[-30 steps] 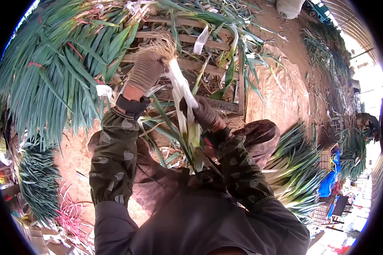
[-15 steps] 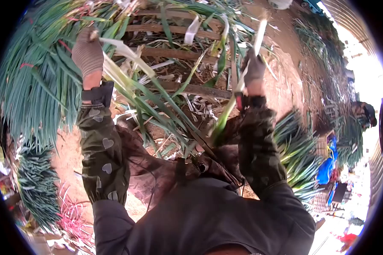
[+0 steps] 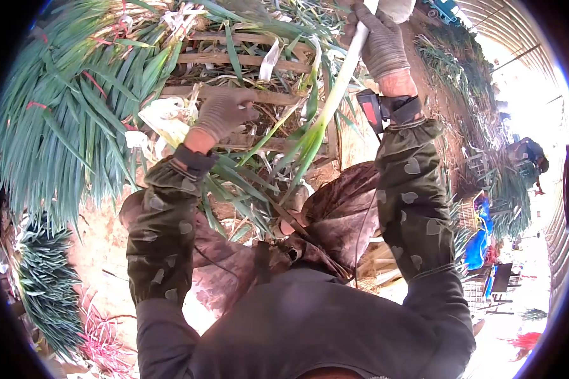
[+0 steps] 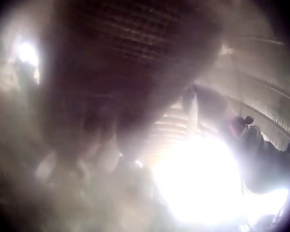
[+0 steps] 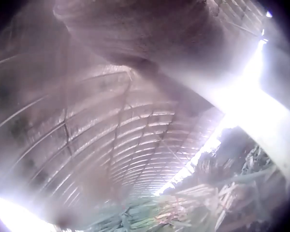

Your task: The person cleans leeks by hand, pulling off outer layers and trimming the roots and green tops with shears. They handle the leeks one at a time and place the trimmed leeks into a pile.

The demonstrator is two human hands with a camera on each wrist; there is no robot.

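In the head view my gloved right hand (image 3: pixel 384 45) grips a long leek (image 3: pixel 342 79) by its white stem at the top, and its green leaves slant down toward my knees. My gloved left hand (image 3: pixel 226 112), fingers bent, is over the wooden slats (image 3: pixel 246 61), beside pale peeled leaves (image 3: pixel 171 119); whether it pinches anything cannot be told. The right wrist view has the white stem (image 5: pixel 266 130) crossing below the gloved hand (image 5: pixel 150 34). The left wrist view is blurred, with the glove (image 4: pixel 130 63) filling its upper part.
A big heap of green leeks (image 3: pixel 57 139) lies at the left, with a smaller bundle (image 3: pixel 44 284) below it. Pink ties (image 3: pixel 104 341) are on the ground. At the right are a blue bag (image 3: pixel 478 243), more leeks and another person (image 3: pixel 528 155).
My right hand has lifted a leek away from my lap, up and to the right. My left hand went out left to the heap, then came back over the slats.
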